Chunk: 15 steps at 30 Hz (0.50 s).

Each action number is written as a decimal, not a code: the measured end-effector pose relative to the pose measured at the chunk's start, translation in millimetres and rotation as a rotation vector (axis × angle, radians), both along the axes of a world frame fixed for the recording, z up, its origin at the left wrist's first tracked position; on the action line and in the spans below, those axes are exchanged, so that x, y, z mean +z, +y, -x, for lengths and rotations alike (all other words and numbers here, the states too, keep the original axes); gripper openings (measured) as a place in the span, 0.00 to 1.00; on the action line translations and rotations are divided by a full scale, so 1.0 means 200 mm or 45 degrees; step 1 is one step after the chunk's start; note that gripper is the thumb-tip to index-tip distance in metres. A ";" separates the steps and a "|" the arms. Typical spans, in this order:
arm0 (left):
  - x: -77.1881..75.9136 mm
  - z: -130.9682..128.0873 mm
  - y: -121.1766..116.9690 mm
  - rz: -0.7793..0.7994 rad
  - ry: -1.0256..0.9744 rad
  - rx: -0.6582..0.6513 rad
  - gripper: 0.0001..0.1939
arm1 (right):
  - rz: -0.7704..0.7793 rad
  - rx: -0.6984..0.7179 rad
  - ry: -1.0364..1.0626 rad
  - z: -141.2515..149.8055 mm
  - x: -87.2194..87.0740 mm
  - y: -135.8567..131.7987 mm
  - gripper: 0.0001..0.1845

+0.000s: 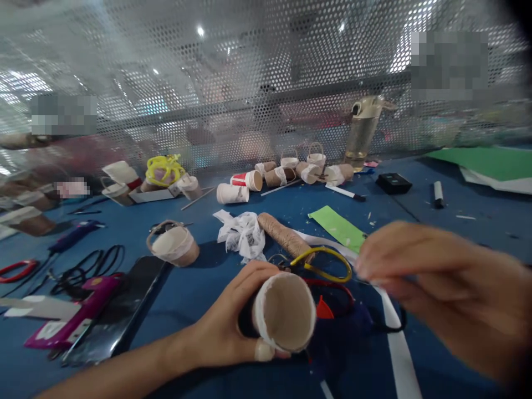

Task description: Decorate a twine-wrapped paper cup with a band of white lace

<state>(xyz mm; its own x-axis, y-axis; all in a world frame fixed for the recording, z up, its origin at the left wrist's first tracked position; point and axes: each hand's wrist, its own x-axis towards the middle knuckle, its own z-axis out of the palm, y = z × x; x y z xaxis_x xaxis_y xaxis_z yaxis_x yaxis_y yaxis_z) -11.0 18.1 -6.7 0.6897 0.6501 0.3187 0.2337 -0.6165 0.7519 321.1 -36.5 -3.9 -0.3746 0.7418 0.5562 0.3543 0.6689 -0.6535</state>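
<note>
My left hand point(233, 321) is wrapped round a paper cup point(286, 313) whose open mouth faces me, with a rough white edging around its rim. To the right my right hand point(432, 277) is raised and blurred, thumb and fingers pinched together; whatever they hold, if anything, I cannot make out. Just beyond the cup lie yellow-handled scissors point(326, 265) and a red handle point(338, 288). Under and beside the right hand runs a white paper strip point(397, 343). A dark blue glue gun point(344, 330) seems to lie next to the cup, partly hidden.
Crumpled white tissue point(241, 235), a twine roll point(285, 235) and green paper point(338, 227) lie beyond. Left are a small handled basket point(177, 244), a phone point(120, 310) and a purple glue gun point(78, 310). Cups and a bottle point(363, 133) stand by the perforated metal screen point(233, 83).
</note>
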 end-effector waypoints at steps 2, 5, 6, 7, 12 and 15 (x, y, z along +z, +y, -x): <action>0.01 0.01 0.00 -0.040 -0.003 0.002 0.44 | -0.076 0.088 -0.044 0.09 0.11 0.15 0.10; 0.02 0.04 -0.01 -0.065 0.029 0.010 0.45 | -0.150 0.256 -0.241 0.18 0.10 0.21 0.04; 0.02 0.05 -0.01 -0.069 0.031 0.010 0.45 | -0.184 0.274 -0.315 0.20 0.06 0.20 0.03; 0.02 0.06 -0.01 -0.077 0.030 0.010 0.45 | -0.270 0.246 -0.365 0.20 0.03 0.18 0.03; 0.02 0.07 0.02 -0.124 0.048 0.015 0.43 | -0.481 0.173 -0.642 0.21 -0.03 0.12 0.07; 0.04 0.08 0.01 -0.113 0.076 0.034 0.43 | -0.441 0.167 -0.796 0.22 -0.02 0.12 0.07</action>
